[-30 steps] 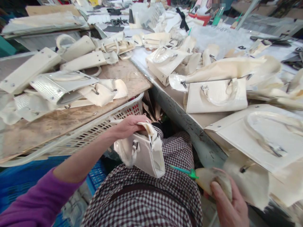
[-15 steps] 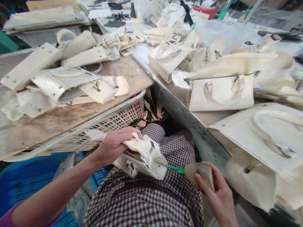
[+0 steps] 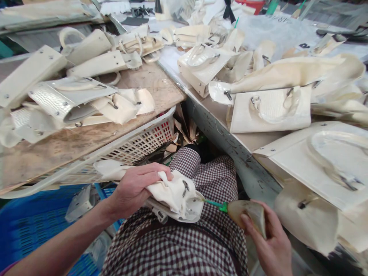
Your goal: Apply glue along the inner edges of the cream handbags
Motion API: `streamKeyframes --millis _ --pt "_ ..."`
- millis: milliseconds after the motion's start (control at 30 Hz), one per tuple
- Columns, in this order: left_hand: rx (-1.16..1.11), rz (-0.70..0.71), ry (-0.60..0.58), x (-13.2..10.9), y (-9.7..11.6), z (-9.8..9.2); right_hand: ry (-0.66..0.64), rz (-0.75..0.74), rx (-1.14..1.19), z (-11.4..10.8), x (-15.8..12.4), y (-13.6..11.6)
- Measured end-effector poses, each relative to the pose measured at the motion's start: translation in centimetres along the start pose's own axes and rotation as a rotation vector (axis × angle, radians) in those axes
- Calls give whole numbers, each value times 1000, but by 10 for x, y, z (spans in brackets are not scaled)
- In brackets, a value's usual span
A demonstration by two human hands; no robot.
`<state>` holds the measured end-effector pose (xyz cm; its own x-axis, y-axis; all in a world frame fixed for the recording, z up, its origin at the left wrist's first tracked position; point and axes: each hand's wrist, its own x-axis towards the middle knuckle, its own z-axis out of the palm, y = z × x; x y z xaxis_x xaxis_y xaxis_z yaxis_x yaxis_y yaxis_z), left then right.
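My left hand (image 3: 143, 182) is closed on a cream handbag piece (image 3: 175, 195) above my lap, its soft material bunched under the fingers. A dark zipper end shows on the bunched part, and a strip of the piece hangs out to the left behind my wrist. My right hand (image 3: 267, 234) grips a cloudy squeeze bottle (image 3: 247, 216) with a green collar and a thin blue-green nozzle. The nozzle's tip is at the right edge of the bag piece; whether it touches I cannot tell. My checked apron (image 3: 172, 249) lies beneath both.
Cream handbags (image 3: 270, 109) crowd the right-hand table, and more bag pieces (image 3: 74, 97) pile on the wooden board (image 3: 161, 86) at left. Under that board stands a white plastic basket (image 3: 138, 142). A blue crate (image 3: 31, 222) holding wrapped pieces sits at lower left.
The bag piece has tilted slightly and its right end has shifted a little to the right and down. The bottle and my right hand have moved slightly right and down, with the nozzle still at the edge.
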<state>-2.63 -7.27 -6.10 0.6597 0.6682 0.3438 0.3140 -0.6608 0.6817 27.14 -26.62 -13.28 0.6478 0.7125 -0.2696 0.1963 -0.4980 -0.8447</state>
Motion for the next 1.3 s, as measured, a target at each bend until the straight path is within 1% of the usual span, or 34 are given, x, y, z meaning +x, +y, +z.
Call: streamKeyframes --millis 167,267,367,467,533,633,800,900,1000,1067,1200,1300 --pt "13 35 -18 -10 3 1 -18 -40 -86 -14 6 14" --pt "23 41 -37 -15 5 2 10 -8 -82 -20 4 17" --pt "42 44 -33 -18 7 3 -11 35 -6 -15 3 15" --pt "45 39 -23 -16 9 2 -61 79 47 -6 7 14" --pt "46 40 -26 -16 12 1 -69 117 67 -2 10 12" --pt "50 55 -21 -17 15 1 -71 170 124 -2 10 6" --pt "39 84 23 -25 18 3 -127 255 209 -4 4 -4" --pt "44 94 25 -28 20 4 -137 302 255 -2 2 -5" --pt "37 108 26 -28 23 6 -168 326 243 1 4 -3" --pt "33 109 22 -26 25 7 -144 312 203 2 6 -1" --pt "23 104 28 -22 27 8 -43 296 120 3 8 1" --pt "35 112 38 -22 26 8 -46 262 95 2 7 3"
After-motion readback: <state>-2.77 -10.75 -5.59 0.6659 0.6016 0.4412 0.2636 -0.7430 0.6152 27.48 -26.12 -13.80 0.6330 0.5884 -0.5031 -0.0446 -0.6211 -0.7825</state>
